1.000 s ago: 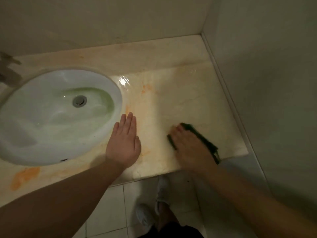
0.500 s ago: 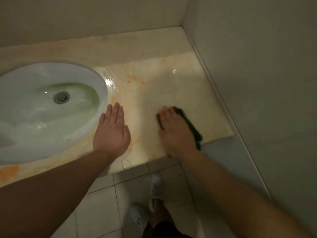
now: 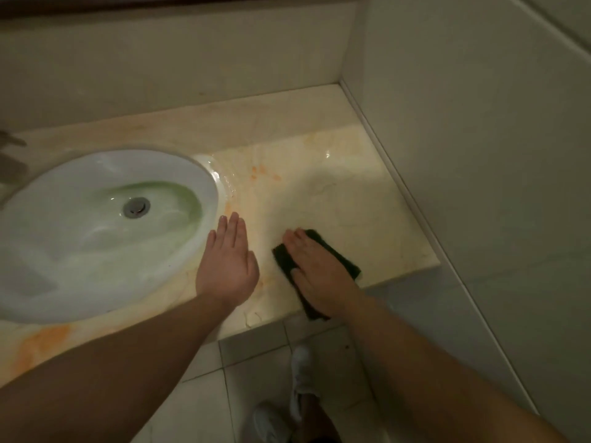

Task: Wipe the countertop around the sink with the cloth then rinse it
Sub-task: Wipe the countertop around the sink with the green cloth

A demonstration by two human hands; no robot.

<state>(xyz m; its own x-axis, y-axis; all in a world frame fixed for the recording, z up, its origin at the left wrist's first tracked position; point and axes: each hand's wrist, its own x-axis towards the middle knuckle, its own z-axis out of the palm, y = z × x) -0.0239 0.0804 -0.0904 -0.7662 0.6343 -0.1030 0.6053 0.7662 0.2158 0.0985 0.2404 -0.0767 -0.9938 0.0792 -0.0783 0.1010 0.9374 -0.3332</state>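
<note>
Your right hand (image 3: 315, 270) lies flat with straight fingers, pressing the dark green rectangular cloth (image 3: 283, 255) onto the cream marble countertop (image 3: 351, 199). The cloth shows on both sides of the palm and under the wrist. Your left hand (image 3: 228, 266) rests flat and empty between it and the white oval ceramic sink (image 3: 80, 251).

**A:** Fig. 1, lower edge: what is marked?

**B:** A pair of white sneakers (image 3: 302, 372), toes pointing up-frame, on pale floor tiles (image 3: 204, 407) with grey grout lines.

**A:** And the other labels?

**B:** Far above the sneakers, a beige back wall (image 3: 176, 68) with a dark strip (image 3: 160, 3) along its top. To the sneakers' right, a plain side wall (image 3: 479, 155). Far to their upper left, a blurred grey faucet (image 3: 11, 158).
</note>
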